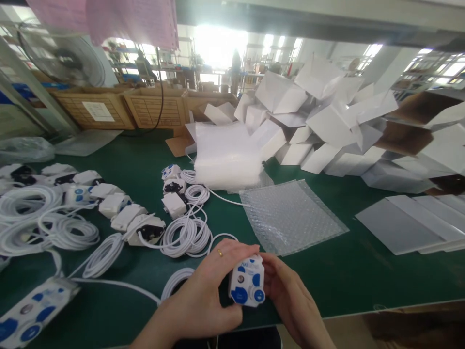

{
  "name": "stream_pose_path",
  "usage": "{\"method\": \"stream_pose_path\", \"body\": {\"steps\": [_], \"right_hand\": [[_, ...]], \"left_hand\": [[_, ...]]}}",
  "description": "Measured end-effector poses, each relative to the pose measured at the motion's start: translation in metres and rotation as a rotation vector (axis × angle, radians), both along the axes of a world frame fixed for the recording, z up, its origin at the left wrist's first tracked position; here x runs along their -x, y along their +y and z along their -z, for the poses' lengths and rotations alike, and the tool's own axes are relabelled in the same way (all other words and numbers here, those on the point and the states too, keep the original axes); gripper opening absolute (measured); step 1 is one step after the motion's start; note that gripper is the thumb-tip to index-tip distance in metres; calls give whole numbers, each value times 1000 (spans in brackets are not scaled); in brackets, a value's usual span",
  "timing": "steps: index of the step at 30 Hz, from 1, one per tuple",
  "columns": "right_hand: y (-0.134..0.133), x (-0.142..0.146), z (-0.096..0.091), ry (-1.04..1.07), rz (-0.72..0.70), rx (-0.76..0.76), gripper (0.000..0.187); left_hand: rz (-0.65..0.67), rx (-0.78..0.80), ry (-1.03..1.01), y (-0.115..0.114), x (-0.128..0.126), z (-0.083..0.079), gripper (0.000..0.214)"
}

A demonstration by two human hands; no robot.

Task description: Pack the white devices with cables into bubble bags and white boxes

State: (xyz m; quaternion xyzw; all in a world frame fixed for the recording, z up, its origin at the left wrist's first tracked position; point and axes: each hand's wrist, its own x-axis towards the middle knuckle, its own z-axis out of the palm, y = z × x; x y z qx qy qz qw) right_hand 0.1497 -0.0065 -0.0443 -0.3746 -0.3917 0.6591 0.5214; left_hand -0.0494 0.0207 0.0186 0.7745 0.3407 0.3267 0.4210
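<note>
Gripping a small white device with blue buttons (pixel 247 282) between both hands, the person holds it just above the near edge of the green table (pixel 345 271); the left hand (pixel 203 295), a ring on one finger, wraps its left side with thumb beneath, while the right hand (pixel 290 298) clasps the right side and back, so both are closed on it. Beyond the device lies a bubble-wrap bag (pixel 290 213), and farther back a stack of bubble-wrap bags (pixel 227 155) and a heap of folded white boxes (pixel 334 121). Left of the device lie coiled white cables (pixel 187 235) and more white units (pixel 127 215), with a long blue-buttoned panel (pixel 29 315) at the near left corner. Because the device hangs so close to the table's edge, a loosened hold could likely drop it off the table; its trailing cord, if attached, might snag the neighbouring coils and drag them. Blue lettering sits atop the device's face, but it is too small and blurred to read; the label on the cardboard carton (pixel 96 109) far behind is likewise illegible.
</note>
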Motion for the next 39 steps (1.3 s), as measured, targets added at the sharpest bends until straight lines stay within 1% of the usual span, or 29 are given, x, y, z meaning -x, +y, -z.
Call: {"method": "stream_pose_path", "body": {"steps": [2, 3, 5, 7, 10, 13, 21, 25, 28, 30, 31, 32, 33, 34, 36, 37, 39], "right_hand": [[2, -3, 2, -15, -36, -26, 57], [3, -3, 2, -41, -56, -48, 58], [3, -4, 1, -64, -105, -89, 56], [4, -4, -3, -19, -153, -109, 52], [4, -3, -8, 64, -198, -98, 48], [3, -2, -10, 89, -188, -76, 46], [3, -1, -8, 53, -126, -48, 45], [4, 1, -4, 73, -79, -36, 42], [4, 2, -2, 90, -67, -70, 36], [4, 3, -1, 56, -57, -139, 32], [4, 3, -1, 8, -28, -196, 32], [4, 3, -1, -68, 25, -274, 33], [4, 3, -1, -170, 107, -371, 37], [5, 3, -2, -290, 206, -480, 44], [8, 5, -6, -523, 396, -694, 63], [9, 6, -9, -610, 451, -772, 70], [13, 9, -17, -701, 460, -862, 71]], "left_hand": [[8, 20, 20, 0, -1, 0, 83], [6, 26, 32, 0, -1, 0, 85], [1, 29, 56, 0, 0, 1, 88], [-10, 29, 73, 0, 1, 3, 89], [-34, 27, 87, -2, 3, 5, 87], [-47, 24, 99, -3, 5, 7, 85], [-31, -16, 68, -1, 0, 5, 83], [-62, -25, 72, -1, -1, 8, 75], [-128, 8, 48, 0, 0, 10, 68], [-200, 95, -26, 0, 0, 11, 66], [-235, 175, -101, 1, -1, 12, 65], [-264, 269, -204, 1, -3, 13, 63], [-277, 374, -323, 2, -6, 14, 61], [-275, 481, -445, 2, -9, 15, 59], [-233, 667, -659, 4, -19, 16, 58], [-205, 745, -735, 5, -24, 15, 59], [-171, 882, -837, 8, -35, 11, 58]]}}
